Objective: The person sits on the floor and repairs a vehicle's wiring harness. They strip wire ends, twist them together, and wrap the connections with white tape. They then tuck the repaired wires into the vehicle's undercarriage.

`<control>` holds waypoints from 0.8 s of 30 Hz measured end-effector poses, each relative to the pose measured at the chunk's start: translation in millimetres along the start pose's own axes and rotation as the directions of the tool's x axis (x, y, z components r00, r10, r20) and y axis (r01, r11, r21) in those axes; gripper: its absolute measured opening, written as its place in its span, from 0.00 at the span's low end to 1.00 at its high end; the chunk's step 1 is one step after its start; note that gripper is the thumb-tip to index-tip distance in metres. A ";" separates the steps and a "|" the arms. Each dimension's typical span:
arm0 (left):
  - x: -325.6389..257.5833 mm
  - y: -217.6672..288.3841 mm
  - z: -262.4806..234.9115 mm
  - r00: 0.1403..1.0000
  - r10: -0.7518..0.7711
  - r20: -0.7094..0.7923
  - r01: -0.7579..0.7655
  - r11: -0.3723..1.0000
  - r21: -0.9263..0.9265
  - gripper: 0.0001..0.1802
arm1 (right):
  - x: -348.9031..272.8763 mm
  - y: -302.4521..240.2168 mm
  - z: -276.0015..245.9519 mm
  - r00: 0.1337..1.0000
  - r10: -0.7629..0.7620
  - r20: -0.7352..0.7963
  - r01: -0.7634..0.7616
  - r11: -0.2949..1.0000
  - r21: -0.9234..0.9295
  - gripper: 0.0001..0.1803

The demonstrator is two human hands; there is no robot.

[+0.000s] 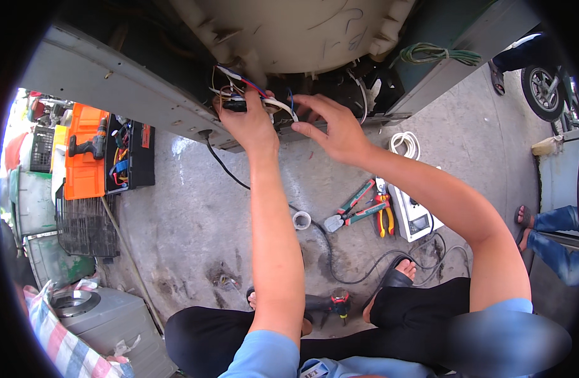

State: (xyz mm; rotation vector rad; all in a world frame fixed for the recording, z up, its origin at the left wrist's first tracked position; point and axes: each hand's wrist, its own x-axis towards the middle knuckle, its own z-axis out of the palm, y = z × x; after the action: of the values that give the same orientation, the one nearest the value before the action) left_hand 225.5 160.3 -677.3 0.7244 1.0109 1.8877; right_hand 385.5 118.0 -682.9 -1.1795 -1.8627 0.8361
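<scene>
My left hand [248, 125] reaches into the lower opening of a grey metal appliance housing [132, 80], its fingers closed around a bundle of thin wires [248, 83] in red, blue and white. Beside those fingers lies a small black part [236, 106]. A white sleeved cable [280, 107] runs from the left hand toward my right hand [341, 133]. The right hand's thumb and forefinger are apart near the cable's end, by a thin blue wire; its other fingers are partly hidden. Above both hands hangs a large cream-coloured plastic tub [295, 38].
On the concrete floor lie pliers [358, 206], a white meter box [415, 214], a white tape roll [301, 220], a black cord [330, 252] and a screwdriver [341, 305] between my feet. An orange toolbox [84, 160] with a drill stands left. Another person's legs [557, 220] show right.
</scene>
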 end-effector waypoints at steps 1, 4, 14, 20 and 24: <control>-0.4 -2.9 -2.2 1.000 0.014 0.003 -0.014 1.000 0.020 0.22 | 1.3 -1.3 9.0 0.996 -0.017 -0.084 0.025 0.995 0.100 0.24; 11.9 -16.3 -23.2 0.996 0.090 0.004 -0.090 0.984 0.156 0.24 | 23.3 -6.5 21.1 0.991 -0.018 -0.130 0.025 0.998 0.051 0.18; 3.1 -7.2 -32.0 0.942 -0.275 0.194 0.286 0.958 -0.028 0.28 | 51.0 -1.8 25.9 0.949 -0.308 0.062 0.311 0.949 -0.053 0.10; 0.3 -17.3 -21.6 0.953 -0.018 0.302 -0.013 0.995 0.100 0.13 | 44.9 -5.7 -10.2 0.986 -0.102 0.133 0.127 0.973 -0.194 0.19; -8.2 -8.1 -6.5 0.957 0.004 0.291 -0.067 0.977 0.204 0.15 | 24.7 14.1 -20.4 0.997 -0.081 -0.022 0.077 0.989 -0.128 0.29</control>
State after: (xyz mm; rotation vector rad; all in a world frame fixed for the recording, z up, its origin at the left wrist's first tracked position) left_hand 227.5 153.2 -688.3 1.1158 1.0224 1.6566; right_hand 402.1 148.5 -678.3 -1.1798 -1.9508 0.6633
